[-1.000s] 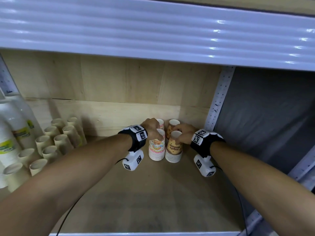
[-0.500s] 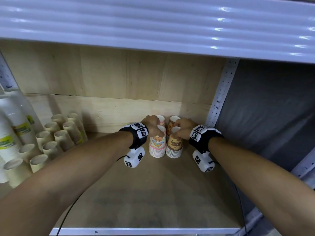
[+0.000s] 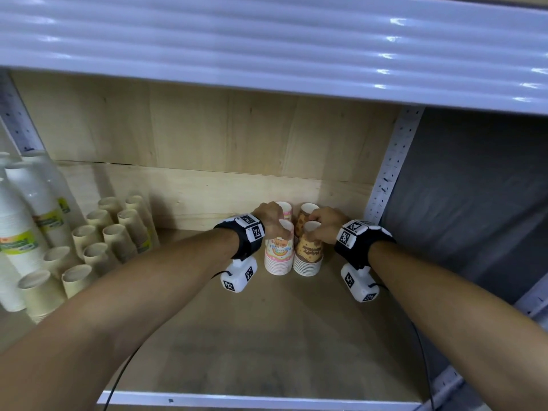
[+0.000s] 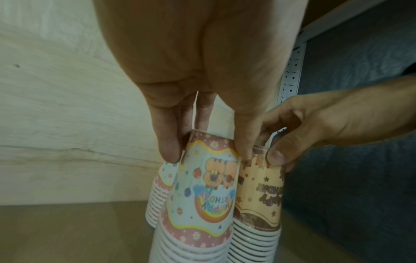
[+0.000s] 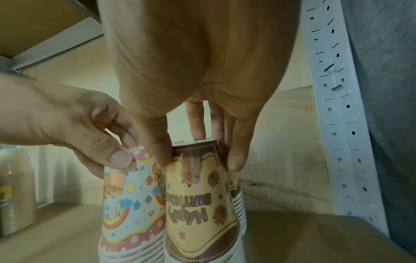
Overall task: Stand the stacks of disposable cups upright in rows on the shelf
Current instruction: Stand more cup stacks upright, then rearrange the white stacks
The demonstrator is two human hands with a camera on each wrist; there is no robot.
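Fingers (image 4: 170, 147) of each hand pinch a cup stack's top, pink stack (image 3: 278, 252) left, brown stack (image 3: 308, 253) right; an uneven release could topple them.

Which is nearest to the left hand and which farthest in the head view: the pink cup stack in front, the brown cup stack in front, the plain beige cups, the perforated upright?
1. Pink cup stack: the left hand pinches its top.
2. Brown cup stack: just right of the pink one, touching it.
3. Perforated upright: farther right, at the shelf's back corner.
4. Plain beige cups: far left, grouped in rows.
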